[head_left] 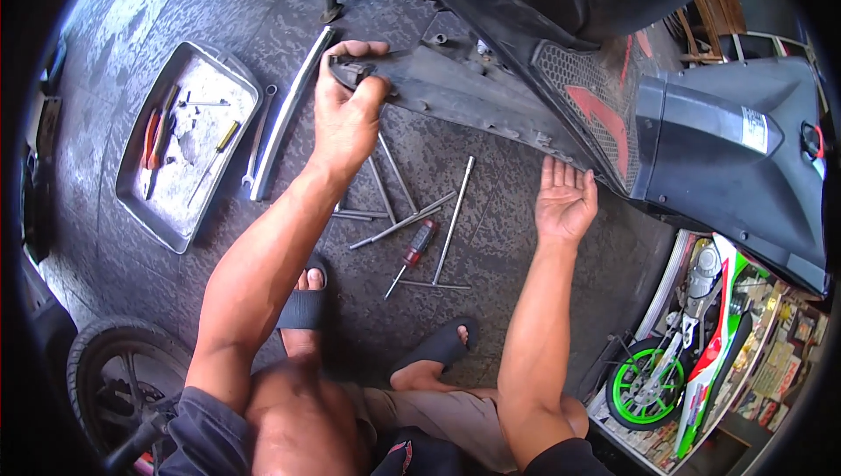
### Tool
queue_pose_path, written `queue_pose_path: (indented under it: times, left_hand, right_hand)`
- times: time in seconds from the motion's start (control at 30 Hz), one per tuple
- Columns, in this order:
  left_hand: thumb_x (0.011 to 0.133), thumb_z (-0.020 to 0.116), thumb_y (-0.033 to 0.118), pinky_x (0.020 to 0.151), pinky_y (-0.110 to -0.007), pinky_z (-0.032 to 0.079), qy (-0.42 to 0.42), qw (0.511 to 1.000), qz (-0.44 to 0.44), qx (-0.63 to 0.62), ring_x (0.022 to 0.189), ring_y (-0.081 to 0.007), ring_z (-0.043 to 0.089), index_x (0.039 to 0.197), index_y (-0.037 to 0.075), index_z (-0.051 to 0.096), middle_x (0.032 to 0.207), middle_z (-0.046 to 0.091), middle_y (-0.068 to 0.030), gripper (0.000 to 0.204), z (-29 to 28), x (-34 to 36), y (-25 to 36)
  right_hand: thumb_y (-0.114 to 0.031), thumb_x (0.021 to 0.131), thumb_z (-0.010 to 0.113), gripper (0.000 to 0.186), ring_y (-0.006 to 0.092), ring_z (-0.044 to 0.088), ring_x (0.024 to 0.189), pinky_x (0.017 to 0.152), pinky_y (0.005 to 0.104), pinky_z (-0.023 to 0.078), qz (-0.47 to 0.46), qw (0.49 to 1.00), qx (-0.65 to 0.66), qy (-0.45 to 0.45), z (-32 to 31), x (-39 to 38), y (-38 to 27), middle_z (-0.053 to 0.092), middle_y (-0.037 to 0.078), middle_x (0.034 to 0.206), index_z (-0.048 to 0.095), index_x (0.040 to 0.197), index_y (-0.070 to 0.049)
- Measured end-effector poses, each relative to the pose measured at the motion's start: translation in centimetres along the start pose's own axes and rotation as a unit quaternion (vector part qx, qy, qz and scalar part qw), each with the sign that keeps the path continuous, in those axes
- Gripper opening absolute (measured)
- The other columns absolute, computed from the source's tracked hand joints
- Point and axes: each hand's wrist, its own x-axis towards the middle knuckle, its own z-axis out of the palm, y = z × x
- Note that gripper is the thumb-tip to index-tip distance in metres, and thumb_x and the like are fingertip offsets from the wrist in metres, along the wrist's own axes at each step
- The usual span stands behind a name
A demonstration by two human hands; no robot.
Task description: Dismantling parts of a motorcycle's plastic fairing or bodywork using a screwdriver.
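A long dark plastic scooter side panel (pixel 473 95) extends from the scooter's footboard (pixel 561 64) out to the left. Around its narrow left end my left hand (pixel 349 117) is closed, thumb on the near side and fingers over the far side. My right hand (pixel 565 204) is palm up beneath the panel's lower edge, near the footboard, its fingers stretched out and their tips touching or just under that edge. Behind the panel, a bolt or fitting (pixel 441 39) shows on the scooter's frame.
Several T-handle wrenches (pixel 455 213) and a red-handled screwdriver (pixel 412 257) lie on the dark floor between my feet and the panel. A grey tray (pixel 188 148) with pliers, a combination wrench (pixel 260 139) and a chrome bar (pixel 292 117) are left. A wheel (pixel 127 380) stands lower left, a display case (pixel 666 301) lower right.
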Motion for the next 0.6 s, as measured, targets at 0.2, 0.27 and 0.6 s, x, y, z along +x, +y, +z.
queue_pose_path:
  times: [0.2,0.27,0.6]
  left_hand:
    - [0.082,0.051,-0.003,0.087,-0.030,0.048,0.002,0.999,0.017,0.028,0.100,-0.0161,0.056,0.118,0.004,0.045,0.119,0.057,-0.0092,0.037,-0.7,-0.1,-0.3]
    - [0.084,0.051,-0.002,0.087,-0.030,0.047,-0.005,0.998,0.023,0.062,0.101,-0.0155,0.056,0.120,0.006,0.046,0.121,0.057,-0.0083,0.037,-0.7,-0.1,-0.3]
    - [0.081,0.052,-0.001,0.087,-0.031,0.047,0.001,0.998,0.027,0.060,0.097,-0.0161,0.056,0.117,0.004,0.045,0.115,0.058,-0.0087,0.037,-0.2,0.0,-0.4]
  right_hand:
    - [-0.010,0.087,0.056,0.040,0.0324,0.045,0.128,0.113,0.0495,0.034,0.037,0.999,-0.022,-0.001,-0.5,1.5,-1.7,0.050,0.019,0.133,0.049,0.123,0.006]
    - [-0.009,0.088,0.055,0.038,0.0323,0.050,0.124,0.111,0.0490,0.038,0.035,0.999,-0.034,0.005,-0.2,1.8,-1.8,0.054,0.018,0.128,0.050,0.122,0.005]
    - [-0.006,0.092,0.039,0.033,0.0325,0.055,0.115,0.098,0.0485,0.050,-0.013,0.989,-0.128,0.079,0.6,2.4,-0.9,0.053,0.021,0.124,0.045,0.122,0.006]
